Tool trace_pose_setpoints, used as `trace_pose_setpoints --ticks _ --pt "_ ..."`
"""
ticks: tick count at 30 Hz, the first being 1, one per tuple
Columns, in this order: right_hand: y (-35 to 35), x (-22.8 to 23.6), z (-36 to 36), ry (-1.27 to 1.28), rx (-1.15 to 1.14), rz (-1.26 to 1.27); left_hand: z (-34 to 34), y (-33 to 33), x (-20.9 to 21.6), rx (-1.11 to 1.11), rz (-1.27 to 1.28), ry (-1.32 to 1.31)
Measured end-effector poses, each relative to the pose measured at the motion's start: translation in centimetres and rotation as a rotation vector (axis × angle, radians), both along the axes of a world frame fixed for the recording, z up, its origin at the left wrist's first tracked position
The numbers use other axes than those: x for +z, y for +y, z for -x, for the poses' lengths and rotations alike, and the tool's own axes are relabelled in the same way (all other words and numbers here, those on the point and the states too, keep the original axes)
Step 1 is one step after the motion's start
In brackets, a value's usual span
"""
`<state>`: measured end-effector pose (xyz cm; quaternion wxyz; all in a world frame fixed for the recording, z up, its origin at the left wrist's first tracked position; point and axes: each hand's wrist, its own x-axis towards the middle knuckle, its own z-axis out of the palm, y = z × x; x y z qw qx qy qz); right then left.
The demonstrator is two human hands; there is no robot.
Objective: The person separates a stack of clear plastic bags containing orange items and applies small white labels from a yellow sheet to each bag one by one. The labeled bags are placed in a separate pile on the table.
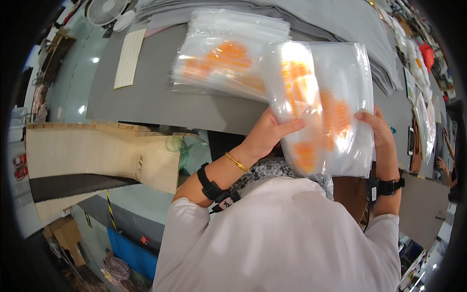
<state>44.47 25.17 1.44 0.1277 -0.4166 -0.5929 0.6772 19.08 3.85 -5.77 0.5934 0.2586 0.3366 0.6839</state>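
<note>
A clear plastic bag (331, 87) with orange print is held up in front of me, tilted and slightly blurred. My left hand (270, 131) grips its left edge, thumb across the front. My right hand (377, 129) holds the right edge, thumb on the front. A gold bangle and a black strap sit on my left forearm; a black strap wraps my right wrist. Behind the bag, a stack of similar clear bags (224, 53) with orange print lies on the grey table (146, 97).
A sheet of pale stickers (129, 58) lies at the table's left. Folded grey fabric (340, 19) is piled at the back. A wooden box (97, 151) stands at my left. A white fan (104, 10) sits far left. Another person's hands (445, 151) are at the right rim.
</note>
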Motion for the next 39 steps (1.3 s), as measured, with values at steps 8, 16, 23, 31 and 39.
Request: trace_pose_setpoints --ticks 8,16,23,31,39 --pt "7.1 5.8 16.3 0.147 0.272 -0.587 14.8 -1.0 12.4 0.359 -0.052 1.375" --pt "10.5 6.4 33.3 0.353 0.897 -1.336 22.4 2.2 17.4 0.567 -0.628 2.527" --pt "12.2 -0.2 35.8 0.525 1.132 -1.67 18.4 1.7 2.6 0.131 -0.52 2.488" --pt "13.1 2.1 35.8 0.372 1.269 -1.51 14.8 1.2 3.2 0.242 -0.418 2.608" --pt "13.3 0.0 38.1 0.756 1.405 -2.428 12.4 1.4 -1.2 0.091 -0.265 2.56"
